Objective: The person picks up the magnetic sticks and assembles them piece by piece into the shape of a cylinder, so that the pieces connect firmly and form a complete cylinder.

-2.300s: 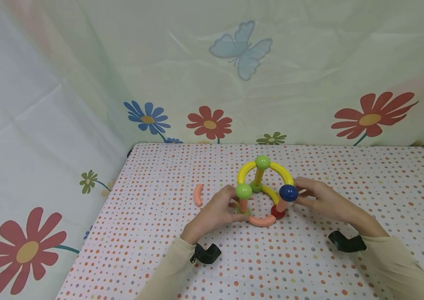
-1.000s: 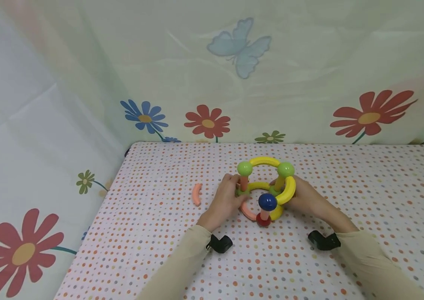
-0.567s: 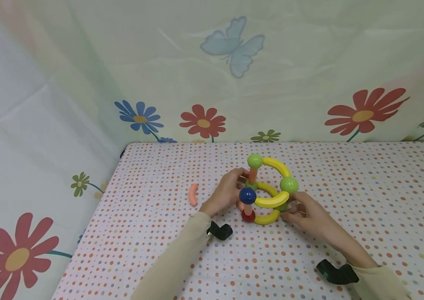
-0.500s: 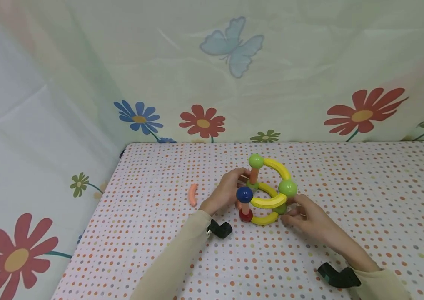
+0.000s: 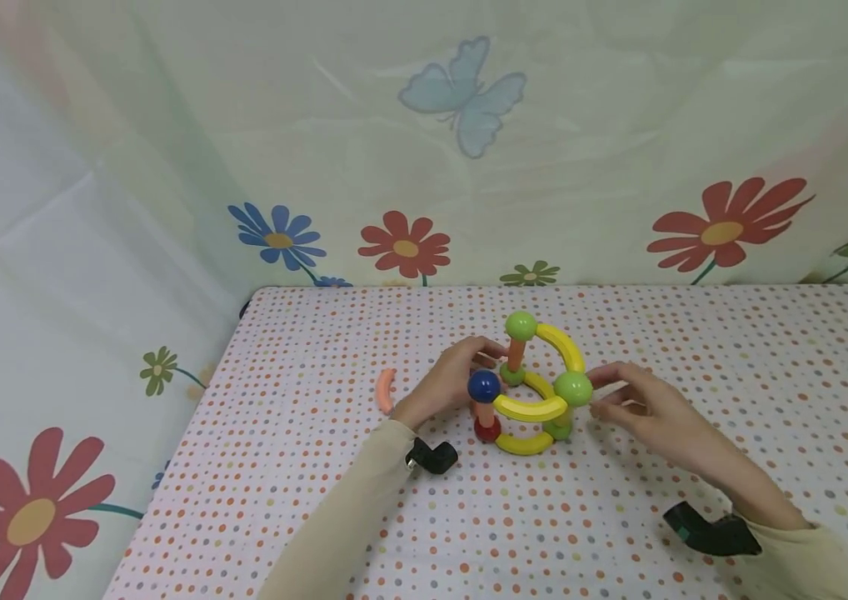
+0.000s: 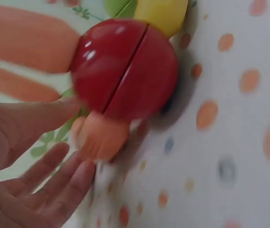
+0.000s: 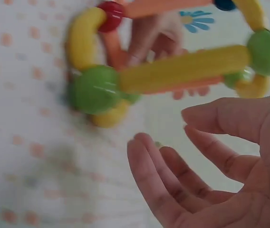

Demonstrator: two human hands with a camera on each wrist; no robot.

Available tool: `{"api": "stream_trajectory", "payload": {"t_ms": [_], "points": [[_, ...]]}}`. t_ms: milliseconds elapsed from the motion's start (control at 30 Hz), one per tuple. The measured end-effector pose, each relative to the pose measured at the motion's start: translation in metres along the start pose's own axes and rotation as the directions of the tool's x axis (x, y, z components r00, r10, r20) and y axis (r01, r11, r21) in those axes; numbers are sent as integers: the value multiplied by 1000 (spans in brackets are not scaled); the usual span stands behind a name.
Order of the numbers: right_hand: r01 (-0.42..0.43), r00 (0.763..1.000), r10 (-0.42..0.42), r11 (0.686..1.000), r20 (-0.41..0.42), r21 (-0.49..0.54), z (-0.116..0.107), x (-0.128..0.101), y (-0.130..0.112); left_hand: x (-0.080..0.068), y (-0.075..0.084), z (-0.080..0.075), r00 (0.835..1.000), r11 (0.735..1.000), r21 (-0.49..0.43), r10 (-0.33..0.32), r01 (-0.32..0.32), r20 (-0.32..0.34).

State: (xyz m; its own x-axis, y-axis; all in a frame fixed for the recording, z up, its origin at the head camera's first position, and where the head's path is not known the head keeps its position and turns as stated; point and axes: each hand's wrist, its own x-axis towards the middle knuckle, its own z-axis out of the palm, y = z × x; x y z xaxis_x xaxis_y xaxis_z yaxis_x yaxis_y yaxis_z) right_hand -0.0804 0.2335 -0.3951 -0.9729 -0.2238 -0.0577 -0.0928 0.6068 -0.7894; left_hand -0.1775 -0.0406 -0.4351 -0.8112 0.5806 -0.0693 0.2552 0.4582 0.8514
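Note:
A toy frame of balls and sticks [image 5: 531,408] stands on the table. On top it carries a blue ball [image 5: 484,386] and two green balls; a red ball [image 5: 487,428] and two green ones form its base. Yellow arcs join most balls, and the upper ring has a gap on its left. My left hand [image 5: 450,379] reaches along that side, its thumb and fingertips at the salmon curved stick [image 6: 104,137] beside the red ball, fingers loosely extended. My right hand [image 5: 656,408] is apart from the frame, just right of the front green ball [image 7: 97,89], holding nothing.
A loose salmon curved stick [image 5: 384,391] lies on the dotted table [image 5: 319,350], left of my left hand. A flowered cloth [image 5: 589,167] hangs behind the table and along its left side.
The frame has been turned clockwise, bringing the blue ball from front right to front left. My right hand has just drawn away to the right; my left has shifted toward the back.

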Motion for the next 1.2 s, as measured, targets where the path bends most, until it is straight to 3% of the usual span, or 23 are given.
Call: {"api": "stream_trajectory", "payload": {"t_ms": [133,233,333,433,533,633,733,867,1067,1200], "points": [[139,983,-146,988,-108,-72,-25,16,-21,-15,1,-15,997,999,31,-14,16,-75],[250,955,-263,962,-138,-105,-37,30,-41,-29,4,-28,981,992,107,-42,63,-187],[325,937,-337,937,-92,-126,-39,45,-60,-44,6,-40,938,961,207,-110,185,-328],[354,934,-358,926,-7,-128,-35,58,-72,-59,5,-51,874,890,269,-233,368,-427],[358,934,-354,927,55,-111,-28,68,-77,-71,1,-59,826,829,261,-353,494,-439],[351,936,-344,930,79,-106,-20,74,-77,-80,-6,-61,809,808,239,-417,539,-415],[338,941,-331,935,75,-110,-15,77,-75,-80,-15,-57,818,804,258,-420,537,-393],[331,944,-326,937,56,-116,-12,76,-72,-76,-19,-50,839,822,271,-382,500,-388],[338,941,-335,935,43,-109,-12,76,-72,-67,-8,-46,883,891,221,-305,397,-356],[341,940,-338,935,46,-100,-12,77,-72,-55,3,-47,916,940,121,-273,319,-295]]}}
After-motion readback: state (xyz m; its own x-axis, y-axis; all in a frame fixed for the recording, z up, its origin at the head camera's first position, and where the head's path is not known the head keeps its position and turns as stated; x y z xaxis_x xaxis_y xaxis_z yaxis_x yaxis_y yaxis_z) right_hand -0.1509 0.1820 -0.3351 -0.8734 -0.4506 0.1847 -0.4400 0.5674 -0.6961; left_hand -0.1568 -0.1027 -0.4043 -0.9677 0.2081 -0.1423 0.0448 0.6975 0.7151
